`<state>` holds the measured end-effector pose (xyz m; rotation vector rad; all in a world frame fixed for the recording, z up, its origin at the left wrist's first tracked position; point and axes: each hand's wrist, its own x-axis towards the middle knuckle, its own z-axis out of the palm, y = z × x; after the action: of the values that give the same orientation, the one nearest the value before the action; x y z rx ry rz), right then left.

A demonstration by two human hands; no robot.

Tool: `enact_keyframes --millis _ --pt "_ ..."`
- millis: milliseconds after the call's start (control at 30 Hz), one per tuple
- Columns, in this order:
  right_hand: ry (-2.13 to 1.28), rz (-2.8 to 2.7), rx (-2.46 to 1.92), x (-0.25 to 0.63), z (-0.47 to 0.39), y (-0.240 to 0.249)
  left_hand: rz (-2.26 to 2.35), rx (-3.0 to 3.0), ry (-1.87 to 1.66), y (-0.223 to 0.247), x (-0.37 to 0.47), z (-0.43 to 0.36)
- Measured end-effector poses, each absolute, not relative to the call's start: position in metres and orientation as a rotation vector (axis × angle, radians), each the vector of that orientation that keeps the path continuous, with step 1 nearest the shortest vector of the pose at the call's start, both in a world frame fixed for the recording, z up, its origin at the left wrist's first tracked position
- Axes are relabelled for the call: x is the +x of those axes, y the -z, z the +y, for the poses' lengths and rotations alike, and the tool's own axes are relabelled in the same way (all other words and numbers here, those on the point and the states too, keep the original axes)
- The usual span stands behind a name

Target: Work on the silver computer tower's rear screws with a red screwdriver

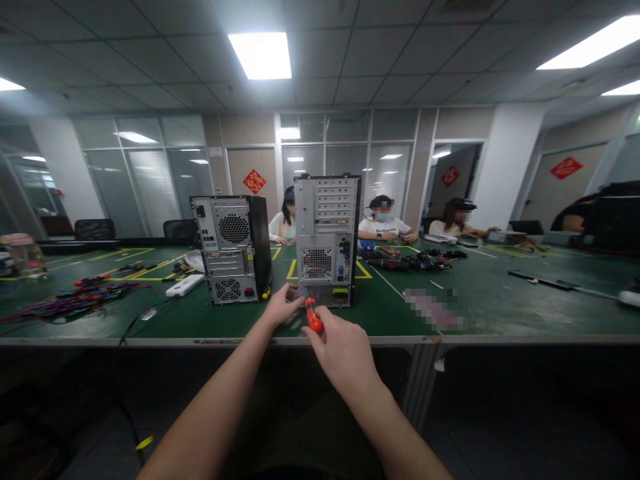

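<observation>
Head view: red-handled screwdriver [315, 319] clasped in right grip [346, 343], before upright computer tower [327, 235]; left grip [281, 305] alongside, closure indeterminable.

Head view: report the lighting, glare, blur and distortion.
In the head view, the ceiling light glares blown-out white; the floor sinks into deep shadow; the left hand looks slightly blurred; the white pillar at right leans outward, suggesting wide-angle distortion; a pixelated patch hides part of the table.
</observation>
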<state>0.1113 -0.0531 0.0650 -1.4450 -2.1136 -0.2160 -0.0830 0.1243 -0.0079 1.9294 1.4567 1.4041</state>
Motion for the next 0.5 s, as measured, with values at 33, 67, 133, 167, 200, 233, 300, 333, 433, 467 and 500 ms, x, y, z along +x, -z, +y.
enact_keyframes --millis 33,67,133,167,200,233,300,333,433,467,500 --pt "0.231 -2.139 -1.412 0.1119 -0.0538 -0.0652 1.454 1.930 -1.405 0.0085 -0.0832 0.1250" --pt "0.247 -2.163 -1.389 0.1126 -0.0546 -0.0654 1.449 1.931 -1.405 0.0091 -0.0834 0.1257" --pt "0.271 -2.190 -1.379 0.1138 -0.0560 -0.0654 1.442 1.937 -1.396 0.0101 -0.0840 0.1268" --pt "0.276 -2.195 -1.379 0.1142 -0.0564 -0.0652 1.438 1.940 -1.390 0.0104 -0.0842 0.1271" --pt "0.277 -2.196 -1.375 0.1144 -0.0566 -0.0650 1.435 1.941 -1.386 0.0106 -0.0842 0.1273" --pt "0.279 -2.189 -1.370 0.1144 -0.0565 -0.0647 1.434 1.941 -1.386 0.0107 -0.0842 0.1273" --pt "0.275 -2.155 -1.368 0.1139 -0.0555 -0.0642 1.435 1.933 -1.393 0.0102 -0.0837 0.1269" --pt "0.264 -2.132 -1.379 0.1135 -0.0547 -0.0640 1.439 1.927 -1.397 0.0096 -0.0834 0.1265" --pt "0.210 -2.051 -1.460 0.1121 -0.0525 -0.0642 1.453 1.911 -1.397 0.0075 -0.0822 0.1248" --pt "0.193 -2.036 -1.489 0.1118 -0.0521 -0.0644 1.456 1.910 -1.392 0.0067 -0.0819 0.1241" --pt "0.182 -2.035 -1.504 0.1117 -0.0520 -0.0647 1.461 1.911 -1.387 0.0061 -0.0816 0.1235"
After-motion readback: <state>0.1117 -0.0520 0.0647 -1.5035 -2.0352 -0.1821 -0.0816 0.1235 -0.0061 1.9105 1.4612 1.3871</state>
